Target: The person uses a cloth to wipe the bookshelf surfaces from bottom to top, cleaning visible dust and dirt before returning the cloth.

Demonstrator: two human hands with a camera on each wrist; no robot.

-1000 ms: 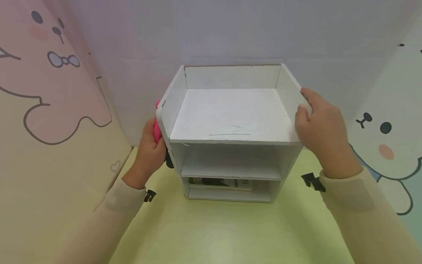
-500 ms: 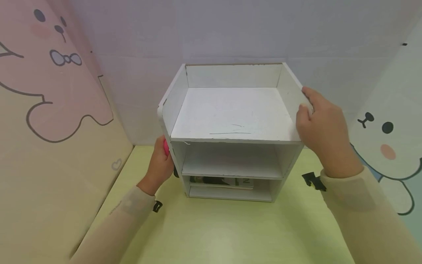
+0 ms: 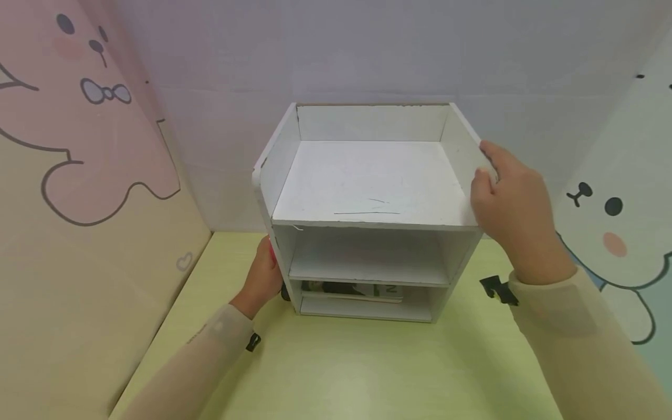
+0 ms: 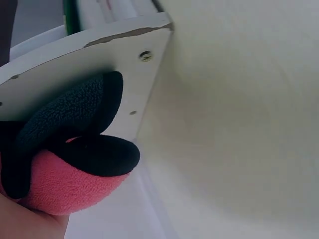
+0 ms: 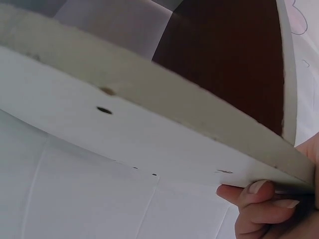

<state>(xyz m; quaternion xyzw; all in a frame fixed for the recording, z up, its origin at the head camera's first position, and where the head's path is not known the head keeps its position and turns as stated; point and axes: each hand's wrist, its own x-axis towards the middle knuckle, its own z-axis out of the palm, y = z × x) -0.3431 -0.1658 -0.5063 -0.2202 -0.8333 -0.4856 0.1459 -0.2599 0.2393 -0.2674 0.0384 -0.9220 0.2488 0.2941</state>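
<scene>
A white wooden shelf unit [image 3: 367,181] stands on the table, its open front facing me. At the outside of its left panel is my left hand [image 3: 261,279], low down, gripping a bunched fuzzy cloth. Only a sliver of pink shows in the head view, but in the left wrist view the cloth [image 4: 75,184] appears pink and black, lying close against the panel near a screw. My right hand [image 3: 517,201] grips the top edge of the right panel. Its thumb is on the inner side, and in the right wrist view curled fingers [image 5: 259,199] lie on the outer face.
A book or magazine [image 3: 354,290] lies in the lowest compartment. Pale yellow-green table surface [image 3: 346,373] extends in front of the unit. Cartoon-printed panels stand left [image 3: 105,163] and right [image 3: 614,245], with a whitish wall [image 3: 367,52] behind.
My left hand has moved down along the outside of the left panel with the cloth, from near the top toward the lower part. The right hand and the shelf unit stay put.
</scene>
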